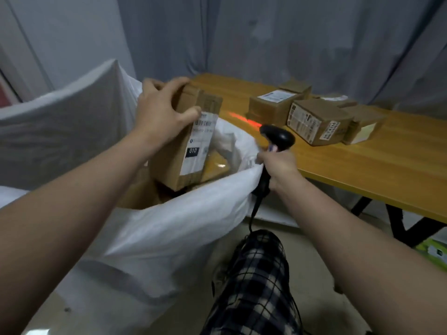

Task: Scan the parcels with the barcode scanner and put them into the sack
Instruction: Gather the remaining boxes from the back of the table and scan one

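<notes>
My left hand grips the top end of a tall cardboard parcel with a white label, held upright in the mouth of the white sack. Its lower end is among other brown parcels inside the sack. My right hand holds the black barcode scanner by its handle and also pinches the sack's rim against it. The scanner's head points toward the table, where a red light streak falls. The scanner's cable hangs down from the handle.
A wooden table on black legs stands at the right, carrying several cardboard parcels. Grey curtains hang behind. A leg in checked trousers is below, between the sack and the table. A green and white box lies under the table.
</notes>
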